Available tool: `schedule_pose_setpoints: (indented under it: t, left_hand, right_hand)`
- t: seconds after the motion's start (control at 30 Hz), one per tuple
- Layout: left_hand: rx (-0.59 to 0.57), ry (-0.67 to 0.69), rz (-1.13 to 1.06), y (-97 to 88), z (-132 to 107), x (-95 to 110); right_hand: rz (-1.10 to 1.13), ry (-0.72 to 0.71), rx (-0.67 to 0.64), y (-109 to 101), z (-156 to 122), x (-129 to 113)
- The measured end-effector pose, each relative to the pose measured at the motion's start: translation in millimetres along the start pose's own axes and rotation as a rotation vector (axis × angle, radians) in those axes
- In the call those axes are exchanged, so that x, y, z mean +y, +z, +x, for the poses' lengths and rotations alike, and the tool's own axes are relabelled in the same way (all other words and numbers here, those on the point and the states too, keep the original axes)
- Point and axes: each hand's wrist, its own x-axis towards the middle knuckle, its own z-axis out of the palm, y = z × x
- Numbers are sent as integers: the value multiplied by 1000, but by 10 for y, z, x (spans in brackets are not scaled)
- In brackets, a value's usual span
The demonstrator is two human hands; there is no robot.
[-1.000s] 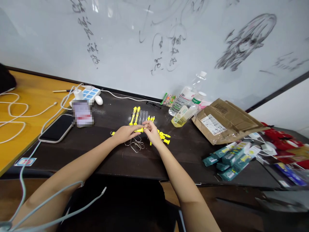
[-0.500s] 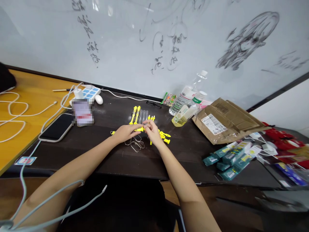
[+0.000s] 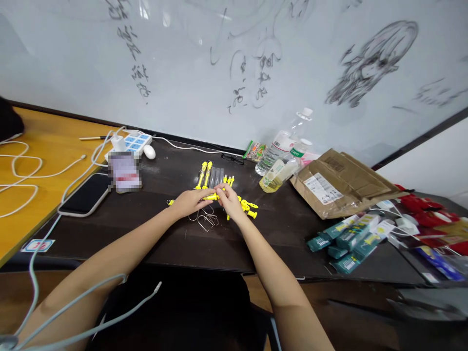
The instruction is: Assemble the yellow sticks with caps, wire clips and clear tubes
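Observation:
A small yellow plastic rod-like part (image 3: pixel 209 197) lies between my two hands. My left hand (image 3: pixel 188 203) is closed on its left end, fingers reaching to the right. At its other end my right hand (image 3: pixel 229 201) pinches with the fingertips; the tips partly hide the part. Just beyond the hands lie two longer yellow pieces (image 3: pixel 205 174) and several clear tubes (image 3: pixel 217 176). Bent metal wires (image 3: pixel 207 218) rest on the table below the hands. More yellow parts (image 3: pixel 248 204) are scattered right of my right hand, some hidden behind it.
On the dark table (image 3: pixel 153 234) a phone (image 3: pixel 86 194) and a power strip (image 3: pixel 136 142) lie at left. To the right are bottles (image 3: pixel 280 170), a brown parcel (image 3: pixel 340 183) and green boxes (image 3: pixel 354 241). Pale cables (image 3: pixel 34 273) hang near my left arm.
Both hands stay nearly in place around the yellow part. My right fingertips have shifted slightly; the view has moved a little. The objects on the table lie as before.

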Motion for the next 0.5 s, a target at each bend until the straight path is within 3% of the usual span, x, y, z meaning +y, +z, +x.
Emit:
schedule_pose_setpoints:
  t: [0.3, 0.4, 0.5]
  left_hand:
    - [-12, -15, 6, -24, 8, 13]
    - [-16, -14, 7, -19, 7, 7]
    - [-7, -7, 0, -4, 3, -5]
  right_hand:
    - [-34, -58, 212, -95, 62, -10]
    - [-261, -59, 229, -173, 64, -38]
    - [-660, -64, 121, -225, 25, -81]
